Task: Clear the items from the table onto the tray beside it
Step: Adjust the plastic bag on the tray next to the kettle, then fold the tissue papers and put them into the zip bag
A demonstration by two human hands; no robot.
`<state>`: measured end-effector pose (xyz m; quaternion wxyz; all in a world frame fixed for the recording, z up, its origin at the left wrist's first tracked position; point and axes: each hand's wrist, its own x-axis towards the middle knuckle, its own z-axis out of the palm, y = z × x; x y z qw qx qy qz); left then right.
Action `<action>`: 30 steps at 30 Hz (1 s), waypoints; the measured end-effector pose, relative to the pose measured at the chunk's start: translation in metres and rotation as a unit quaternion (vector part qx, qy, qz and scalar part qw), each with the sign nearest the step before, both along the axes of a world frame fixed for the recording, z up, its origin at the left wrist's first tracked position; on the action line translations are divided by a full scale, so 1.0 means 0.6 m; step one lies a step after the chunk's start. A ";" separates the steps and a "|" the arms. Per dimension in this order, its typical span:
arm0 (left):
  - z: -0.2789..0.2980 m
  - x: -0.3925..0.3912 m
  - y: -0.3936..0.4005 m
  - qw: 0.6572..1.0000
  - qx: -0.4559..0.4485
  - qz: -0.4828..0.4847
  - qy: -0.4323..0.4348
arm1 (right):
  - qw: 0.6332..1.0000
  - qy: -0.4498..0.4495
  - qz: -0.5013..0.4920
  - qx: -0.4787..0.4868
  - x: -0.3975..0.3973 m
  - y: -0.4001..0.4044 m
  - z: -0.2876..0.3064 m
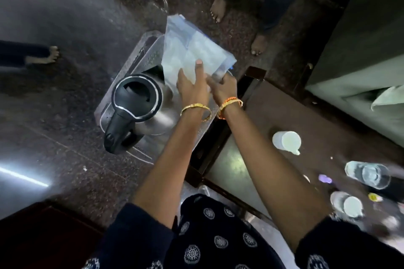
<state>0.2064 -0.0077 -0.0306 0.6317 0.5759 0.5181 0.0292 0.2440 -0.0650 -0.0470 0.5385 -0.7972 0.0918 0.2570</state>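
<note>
A clear plastic tray [150, 50] sits on the dark floor left of the table [273, 111]. A steel kettle [140, 107] with a black lid and handle stands in the tray's near end. Over the tray's far end, both hands hold a pale, translucent plastic bag [192, 48]. My left hand [192, 85] presses its thumb on the bag's top with fingers below. My right hand [225, 85] grips the bag's near right corner. On the table stand a white mug [286, 141], a clear glass [369, 174] and a small white cup [349, 205].
Bare feet of other people stand on the floor: one foot [218, 8] beyond the tray, another foot [259, 43] to the right and a third foot [47, 55] at the left. A grey sofa [360, 50] borders the table at the right. Small bits litter the table.
</note>
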 end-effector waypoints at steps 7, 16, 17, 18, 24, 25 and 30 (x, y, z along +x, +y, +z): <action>0.095 -0.081 -0.115 0.994 -0.089 -0.002 -0.061 | 0.998 -0.011 -0.062 -0.001 -0.147 -0.199 0.080; 0.010 -0.255 -0.352 0.972 -0.117 -0.164 0.122 | 0.990 0.064 -0.026 -0.123 -0.372 -0.483 0.006; -0.001 -0.272 -0.376 0.969 -0.123 -0.177 0.122 | 0.992 0.084 -0.019 -0.096 -0.391 -0.514 0.002; -0.008 -0.286 -0.395 0.966 -0.122 -0.194 0.122 | 0.993 0.093 -0.016 -0.065 -0.406 -0.540 0.004; -0.031 -0.344 -0.516 0.924 -0.082 -0.345 0.145 | 0.887 0.250 -0.282 0.267 -0.464 -0.692 0.021; -0.033 -0.352 -0.538 0.913 -0.092 -0.367 0.151 | 0.856 0.285 -0.312 0.298 -0.473 -0.719 0.020; -0.029 -0.372 -0.627 0.861 -0.116 -0.462 0.178 | 0.798 0.342 -0.333 0.368 -0.506 -0.818 -0.006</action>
